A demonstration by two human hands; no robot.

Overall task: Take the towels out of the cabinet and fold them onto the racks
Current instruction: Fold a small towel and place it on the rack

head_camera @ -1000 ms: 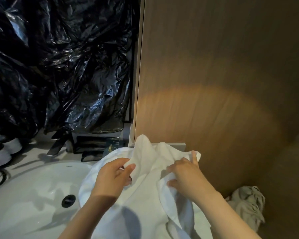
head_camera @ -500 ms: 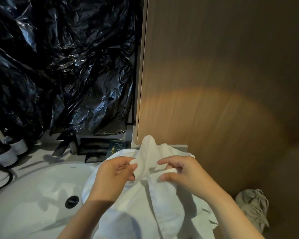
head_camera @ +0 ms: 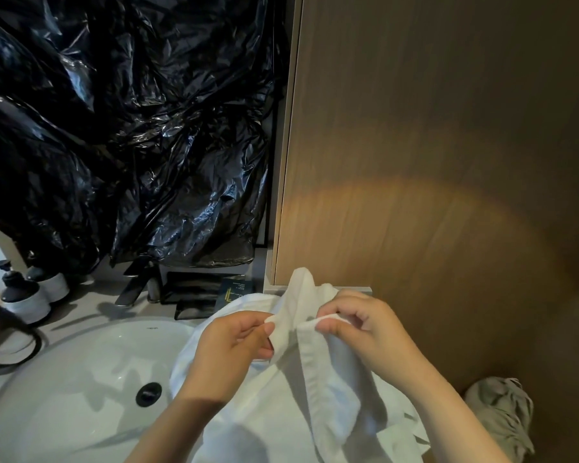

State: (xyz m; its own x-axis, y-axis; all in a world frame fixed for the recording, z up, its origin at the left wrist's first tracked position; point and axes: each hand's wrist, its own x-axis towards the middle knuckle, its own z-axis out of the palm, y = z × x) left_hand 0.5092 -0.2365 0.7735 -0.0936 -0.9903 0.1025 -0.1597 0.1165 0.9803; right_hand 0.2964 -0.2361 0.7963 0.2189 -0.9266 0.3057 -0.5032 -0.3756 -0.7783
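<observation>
A white towel [head_camera: 291, 406] lies bunched over the right rim of the sink and hangs toward me. My left hand [head_camera: 236, 345] pinches a raised fold of it between thumb and fingers. My right hand [head_camera: 365, 332] pinches the towel's hemmed edge just to the right, the two hands almost touching. One peak of cloth sticks up between and behind them. No rack is in view.
A white round sink [head_camera: 74, 389] with a black drain sits at lower left. Black plastic sheeting [head_camera: 124, 128] covers the wall above a dark faucet [head_camera: 136, 285] and two pump bottles [head_camera: 24, 295]. A wooden panel [head_camera: 432, 162] fills the right. A grey crumpled cloth [head_camera: 502, 416] lies lower right.
My right hand moved left along the towel's edge and closed on it near my left hand. The towel's fold is drawn up tighter between both hands.
</observation>
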